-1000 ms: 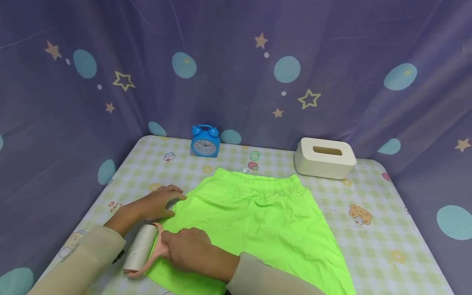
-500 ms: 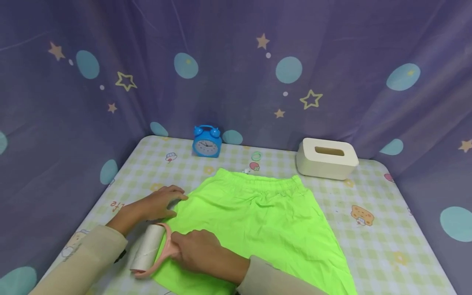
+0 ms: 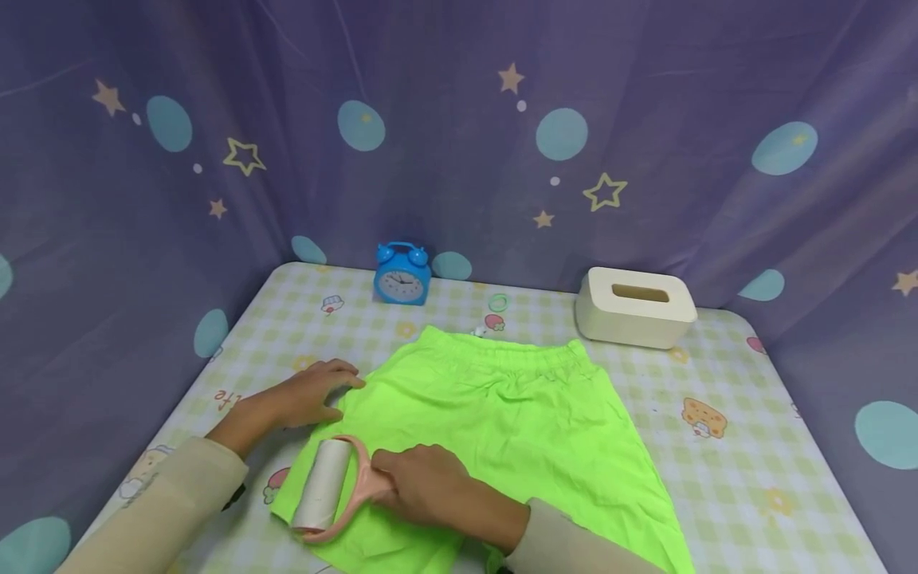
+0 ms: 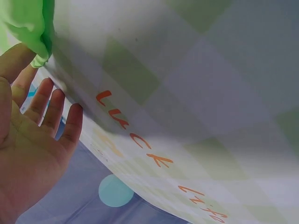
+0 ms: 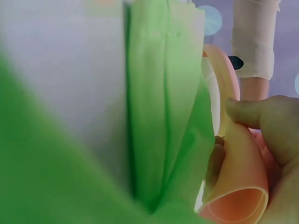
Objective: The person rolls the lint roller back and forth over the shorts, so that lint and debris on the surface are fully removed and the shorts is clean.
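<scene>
Neon green shorts [image 3: 502, 414] lie spread with the waistband toward the back. My right hand [image 3: 426, 485] grips the pink handle of a lint roller [image 3: 321, 486]; its white roll lies over the left leg of the shorts. In the right wrist view, thumb and fingers wrap the hollow handle [image 5: 240, 163], and raised green cloth [image 5: 159, 93] hides much of the scene. Along the left edge of the shorts rests my left hand [image 3: 304, 396], fingers spread. The left wrist view has its fingers [image 4: 52, 107] mostly straight, with the thumb side touching the green cloth [image 4: 28, 23].
A checked cloth covers the table [image 3: 724, 494]. Toward the back stand a blue alarm clock [image 3: 402, 275] and a cream tissue box [image 3: 634, 309], with a small green ring [image 3: 498, 303] between them. A patterned purple curtain [image 3: 459, 159] encloses the back and sides.
My right hand has drawn the lint roller rightward, from the left edge of the shorts onto the left leg. The left hand stays in place.
</scene>
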`<action>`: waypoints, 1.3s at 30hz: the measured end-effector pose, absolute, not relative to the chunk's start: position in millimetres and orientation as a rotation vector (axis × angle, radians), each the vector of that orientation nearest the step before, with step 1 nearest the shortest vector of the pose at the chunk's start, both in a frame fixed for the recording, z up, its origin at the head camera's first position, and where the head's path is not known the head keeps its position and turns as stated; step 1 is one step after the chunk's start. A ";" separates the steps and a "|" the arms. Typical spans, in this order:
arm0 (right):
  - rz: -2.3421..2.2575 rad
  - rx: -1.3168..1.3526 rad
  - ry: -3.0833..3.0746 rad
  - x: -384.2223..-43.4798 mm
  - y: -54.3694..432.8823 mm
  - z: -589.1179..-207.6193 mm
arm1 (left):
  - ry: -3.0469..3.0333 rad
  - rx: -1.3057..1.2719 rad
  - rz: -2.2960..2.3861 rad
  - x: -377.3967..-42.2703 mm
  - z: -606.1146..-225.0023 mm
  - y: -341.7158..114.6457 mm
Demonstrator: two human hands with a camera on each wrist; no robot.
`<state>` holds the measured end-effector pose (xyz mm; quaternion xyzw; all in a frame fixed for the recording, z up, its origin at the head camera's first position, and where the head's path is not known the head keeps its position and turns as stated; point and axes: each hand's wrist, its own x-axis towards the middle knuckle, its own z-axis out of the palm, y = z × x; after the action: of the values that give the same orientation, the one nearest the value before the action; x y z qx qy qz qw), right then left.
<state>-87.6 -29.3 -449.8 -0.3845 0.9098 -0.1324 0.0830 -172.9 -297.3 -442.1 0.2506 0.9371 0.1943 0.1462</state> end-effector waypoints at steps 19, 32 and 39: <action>-0.514 -1.110 2.807 -68.1 29.5 -457.2 | 2.696 0.704 0.565 -173.4 -445.9 -298.9; -0.661 -1.133 2.807 -54.1 75.0 -460.5 | 2.702 0.702 0.561 -174.9 -446.7 -298.8; -0.724 -1.135 2.715 -54.9 102.3 -456.9 | 2.697 0.704 0.562 -175.1 -443.9 -296.7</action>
<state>-54.9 102.3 -456.9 -0.3740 0.8945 -0.2385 0.0555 -175.1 -296.7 -443.9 0.2450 0.9379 0.1956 0.1486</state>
